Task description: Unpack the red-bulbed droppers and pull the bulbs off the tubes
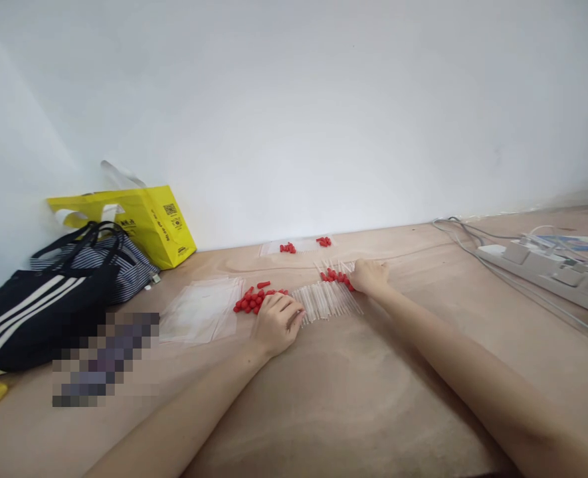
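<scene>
My left hand (277,322) rests palm down on the wooden surface, fingers curled, beside a pile of small red caps (252,300). Just to its right lies a row of clear thin tubes (326,299). My right hand (369,275) reaches further out, fingers bent over a second cluster of red caps (336,277) at the far end of the tubes. What either hand grips is hidden by the fingers. Clear plastic bags (201,311) lie flat left of the red pile. Further back, another clear bag (298,246) carries two small groups of red caps.
A yellow paper bag (144,222) and dark striped bags (49,302) stand at the left by the white wall. A power strip (547,269) with cables lies at the right. A blurred patch (104,358) sits near the striped bags.
</scene>
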`<action>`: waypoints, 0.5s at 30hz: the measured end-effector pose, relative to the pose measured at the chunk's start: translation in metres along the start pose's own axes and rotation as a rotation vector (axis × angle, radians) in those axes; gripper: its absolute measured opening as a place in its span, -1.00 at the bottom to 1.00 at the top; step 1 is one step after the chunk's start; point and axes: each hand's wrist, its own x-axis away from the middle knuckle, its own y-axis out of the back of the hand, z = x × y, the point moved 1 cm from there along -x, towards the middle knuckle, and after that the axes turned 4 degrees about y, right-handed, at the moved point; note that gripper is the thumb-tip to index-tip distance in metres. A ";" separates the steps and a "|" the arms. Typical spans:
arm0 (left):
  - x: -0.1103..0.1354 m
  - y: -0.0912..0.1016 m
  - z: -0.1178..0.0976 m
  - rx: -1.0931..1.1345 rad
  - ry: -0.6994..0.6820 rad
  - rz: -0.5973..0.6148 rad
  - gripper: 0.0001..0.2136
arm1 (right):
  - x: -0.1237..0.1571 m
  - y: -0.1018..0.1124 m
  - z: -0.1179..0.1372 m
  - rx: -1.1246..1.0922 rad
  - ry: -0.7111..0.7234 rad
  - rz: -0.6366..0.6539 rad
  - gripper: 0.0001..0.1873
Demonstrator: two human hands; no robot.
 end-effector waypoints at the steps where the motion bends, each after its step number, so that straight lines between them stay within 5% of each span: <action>1: 0.000 0.001 0.000 -0.004 0.003 -0.006 -0.89 | 0.000 0.002 0.000 -0.039 -0.010 0.006 -0.77; 11: -0.003 -0.003 -0.003 -0.007 0.078 -0.029 -0.88 | 0.027 -0.005 0.014 -0.628 0.244 0.099 -0.73; 15: -0.008 -0.008 -0.012 -0.015 0.107 -0.100 -0.76 | 0.045 -0.013 0.026 -1.139 0.305 0.081 -0.74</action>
